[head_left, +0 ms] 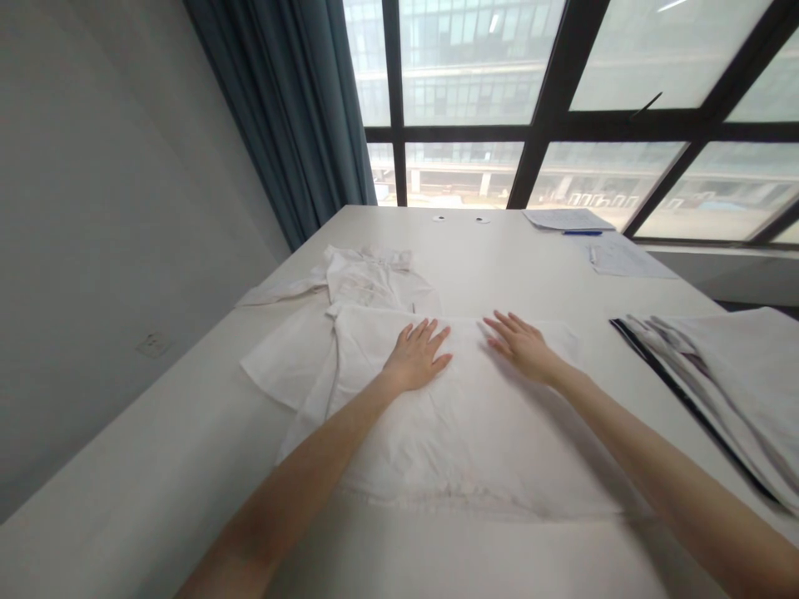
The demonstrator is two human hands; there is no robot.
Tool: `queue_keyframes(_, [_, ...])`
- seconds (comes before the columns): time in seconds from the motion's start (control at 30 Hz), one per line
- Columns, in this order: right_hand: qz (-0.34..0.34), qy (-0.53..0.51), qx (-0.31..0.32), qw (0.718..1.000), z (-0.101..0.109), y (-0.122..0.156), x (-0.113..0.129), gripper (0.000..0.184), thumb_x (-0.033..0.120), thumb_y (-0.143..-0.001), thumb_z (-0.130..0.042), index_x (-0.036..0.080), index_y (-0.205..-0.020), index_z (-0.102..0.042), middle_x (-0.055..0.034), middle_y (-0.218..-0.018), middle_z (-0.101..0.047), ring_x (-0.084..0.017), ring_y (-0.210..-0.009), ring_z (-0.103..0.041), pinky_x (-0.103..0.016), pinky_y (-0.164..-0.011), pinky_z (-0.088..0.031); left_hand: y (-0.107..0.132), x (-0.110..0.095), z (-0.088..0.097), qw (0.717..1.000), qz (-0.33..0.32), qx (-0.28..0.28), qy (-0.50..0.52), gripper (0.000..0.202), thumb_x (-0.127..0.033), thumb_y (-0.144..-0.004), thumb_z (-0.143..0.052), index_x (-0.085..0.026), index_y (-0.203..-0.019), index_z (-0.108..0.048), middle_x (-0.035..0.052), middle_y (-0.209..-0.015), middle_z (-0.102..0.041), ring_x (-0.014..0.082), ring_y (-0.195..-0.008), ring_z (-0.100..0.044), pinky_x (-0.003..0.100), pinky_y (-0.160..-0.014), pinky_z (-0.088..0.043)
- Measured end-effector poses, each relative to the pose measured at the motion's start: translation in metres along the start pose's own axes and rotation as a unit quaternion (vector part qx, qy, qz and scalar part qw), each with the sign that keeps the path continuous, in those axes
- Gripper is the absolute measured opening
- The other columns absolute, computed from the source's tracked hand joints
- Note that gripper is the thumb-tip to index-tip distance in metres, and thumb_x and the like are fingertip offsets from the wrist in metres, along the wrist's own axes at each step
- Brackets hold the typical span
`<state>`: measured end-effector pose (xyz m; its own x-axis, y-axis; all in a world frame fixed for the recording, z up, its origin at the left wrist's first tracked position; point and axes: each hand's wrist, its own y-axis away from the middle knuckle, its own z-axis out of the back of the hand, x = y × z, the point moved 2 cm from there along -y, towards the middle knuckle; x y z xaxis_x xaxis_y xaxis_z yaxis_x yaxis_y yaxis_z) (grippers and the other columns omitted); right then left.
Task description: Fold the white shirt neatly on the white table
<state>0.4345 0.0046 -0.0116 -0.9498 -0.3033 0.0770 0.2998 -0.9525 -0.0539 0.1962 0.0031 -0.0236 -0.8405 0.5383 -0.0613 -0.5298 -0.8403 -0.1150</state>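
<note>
A white garment lies spread over the middle of the table. Its collar end and one sleeve reach toward the far left, with rumpled folds there. On the cloth, near its far edge, my left hand rests flat with its fingers spread. To the right, my right hand is over the same cloth, palm down and fingers stretched out. Whether the right palm presses on the fabric or hovers just above it, I cannot tell. Neither hand grips anything.
A stack of folded white cloth with a dark edge lies at the right. Papers and a blue pen are at the far right of the white table. Behind are windows and a blue curtain; a wall is at left.
</note>
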Motion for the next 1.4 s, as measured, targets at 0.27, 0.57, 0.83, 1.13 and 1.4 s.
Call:
queue_keyframes(0.27, [0.045, -0.005, -0.025, 0.999, -0.017, -0.003, 0.045, 0.052, 0.042, -0.100, -0.028, 0.025, -0.149, -0.034, -0.0041, -0.156, -0.030, -0.027, -0.143, -0.025, -0.049, -0.113, -0.025, 0.001, -0.002, 0.003, 1.000, 0.000, 0.003, -0.012, 0.058, -0.049, -0.099, -0.029, -0.019, -0.148, -0.032, 0.0120, -0.155, -0.029, 0.0259, -0.144, -0.022, 0.049, -0.115, -0.019])
queue_keyframes(0.57, [0.038, -0.005, -0.030, 0.999, -0.017, -0.003, 0.043, 0.052, 0.041, -0.099, -0.027, 0.025, -0.149, -0.034, -0.0021, -0.156, -0.030, -0.025, -0.143, -0.026, -0.047, -0.113, -0.024, -0.021, -0.024, 0.006, 0.997, 0.062, 0.002, -0.036, 0.055, -0.037, -0.098, -0.032, -0.008, -0.145, -0.034, 0.0184, -0.150, -0.038, 0.0274, -0.140, -0.031, 0.051, -0.114, -0.019])
queue_keyframes(0.83, [0.021, -0.010, -0.030, 0.999, -0.016, -0.002, 0.043, 0.053, 0.042, -0.098, -0.027, 0.027, -0.148, -0.035, -0.0025, -0.155, -0.032, -0.025, -0.142, -0.027, -0.049, -0.113, -0.023, -0.024, -0.025, -0.001, 0.999, 0.031, -0.019, -0.007, 0.055, -0.039, -0.097, -0.032, -0.015, -0.146, -0.034, 0.0116, -0.154, -0.031, 0.0268, -0.142, -0.027, 0.050, -0.115, -0.019])
queue_keyframes(1.13, [-0.022, -0.008, -0.023, 0.999, -0.015, -0.001, 0.041, 0.056, 0.048, -0.098, -0.027, 0.026, -0.148, -0.033, -0.0038, -0.156, -0.030, -0.028, -0.142, -0.027, -0.052, -0.112, -0.023, -0.021, -0.021, -0.001, 1.000, 0.013, -0.006, -0.003, 0.062, -0.049, -0.096, -0.033, -0.014, -0.147, -0.032, 0.0131, -0.155, -0.029, 0.0288, -0.143, -0.024, 0.050, -0.115, -0.019])
queue_keyframes(1.4, [-0.055, -0.004, -0.012, 0.998, -0.017, 0.007, 0.008, 0.058, 0.054, -0.097, -0.022, 0.030, -0.149, -0.031, -0.0026, -0.157, -0.028, -0.028, -0.142, -0.026, -0.056, -0.111, -0.025, -0.015, -0.009, 0.000, 1.000, 0.005, 0.014, 0.012, 0.064, -0.059, -0.095, -0.031, -0.023, -0.148, -0.030, 0.0101, -0.156, -0.028, 0.0277, -0.145, -0.021, 0.054, -0.115, -0.015])
